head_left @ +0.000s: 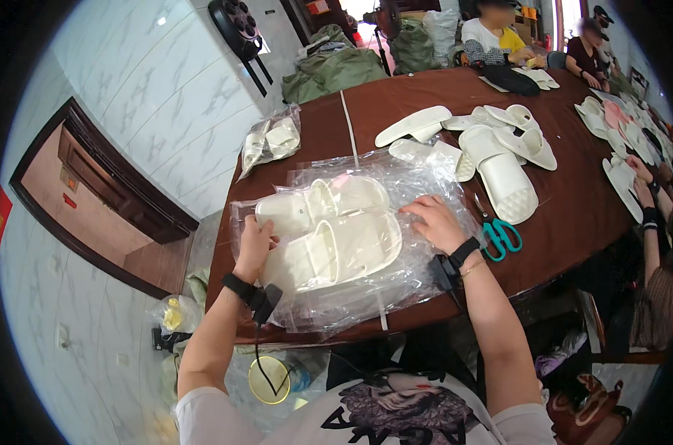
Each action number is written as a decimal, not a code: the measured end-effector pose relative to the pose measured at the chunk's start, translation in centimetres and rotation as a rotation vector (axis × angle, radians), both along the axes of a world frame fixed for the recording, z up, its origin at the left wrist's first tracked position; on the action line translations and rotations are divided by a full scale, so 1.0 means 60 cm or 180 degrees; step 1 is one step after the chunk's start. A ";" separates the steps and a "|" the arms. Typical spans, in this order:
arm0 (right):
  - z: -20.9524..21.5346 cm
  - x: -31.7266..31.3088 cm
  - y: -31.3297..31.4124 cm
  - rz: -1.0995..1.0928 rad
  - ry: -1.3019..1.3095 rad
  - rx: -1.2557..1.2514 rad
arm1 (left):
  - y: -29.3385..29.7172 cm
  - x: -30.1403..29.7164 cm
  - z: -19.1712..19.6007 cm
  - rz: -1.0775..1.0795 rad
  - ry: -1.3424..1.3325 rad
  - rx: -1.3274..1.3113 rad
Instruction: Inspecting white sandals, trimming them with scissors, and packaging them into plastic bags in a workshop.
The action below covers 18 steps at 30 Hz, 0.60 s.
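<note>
At the near edge of the brown tabletop (574, 200) a person leans over a spread of clear plastic bags (366, 289). On top of that crinkled stack lie two cream slippers (329, 237), side by side and touching, their toes pointing to the person's left. They seem to sit inside the topmost clear bag, though the glare on the film makes that hard to confirm.

The left hand (253, 245) is at the left end of the nearer slipper, fingers curled over its edge and the plastic there; its grip is closed on slipper and bag together. The right hand (437, 222) rests on the right side of the bag stack, just beside the slippers' heels, fingers bent and pressing the film; whether it pinches the film or only presses it flat I cannot tell. Both wrists carry black bands.

Just to the right of the right hand lie scissors with teal handles (500, 236). Beyond them, loose white slippers (500, 159) are scattered over the middle of the tabletop. Near the far left corner sits a bagged pair (271, 144), well apart from the hands. Other people (492, 37) sit at the far end and along the right side, with more slippers before them.
</note>
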State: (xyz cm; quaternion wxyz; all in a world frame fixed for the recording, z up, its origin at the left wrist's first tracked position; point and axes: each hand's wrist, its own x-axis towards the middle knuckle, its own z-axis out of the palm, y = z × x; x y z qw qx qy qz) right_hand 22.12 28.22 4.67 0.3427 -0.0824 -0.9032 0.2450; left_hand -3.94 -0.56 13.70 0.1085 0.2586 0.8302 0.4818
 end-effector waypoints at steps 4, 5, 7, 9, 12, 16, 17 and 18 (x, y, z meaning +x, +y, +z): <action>0.005 0.001 -0.003 -0.0186 -0.0350 -0.0094 | -0.021 0.003 -0.010 -0.0451 -0.1539 0.0043; 0.003 0.007 0.000 -0.0256 -0.0368 -0.0142 | -0.022 0.021 -0.002 -0.1064 -0.1654 -0.0076; 0.004 0.018 0.007 -0.0354 -0.0226 -0.0168 | -0.038 0.047 0.007 -0.1738 -0.1760 -0.0192; -0.015 0.010 0.011 -0.0297 0.0026 -0.0043 | -0.069 0.041 0.012 -0.2087 -0.1125 -0.0747; -0.038 -0.006 0.016 -0.0322 -0.0077 -0.0014 | -0.070 0.072 0.004 -0.1537 -0.1848 -0.0237; -0.021 -0.019 0.002 -0.0355 -0.0035 0.0152 | -0.093 0.028 -0.025 -0.1246 -0.1626 0.0546; -0.020 -0.019 0.001 -0.0297 -0.0056 0.0139 | -0.077 0.017 -0.041 -0.1318 -0.1609 0.0568; -0.019 -0.021 -0.002 -0.0230 -0.0074 0.0124 | -0.056 0.003 -0.059 -0.0812 -0.1387 0.0566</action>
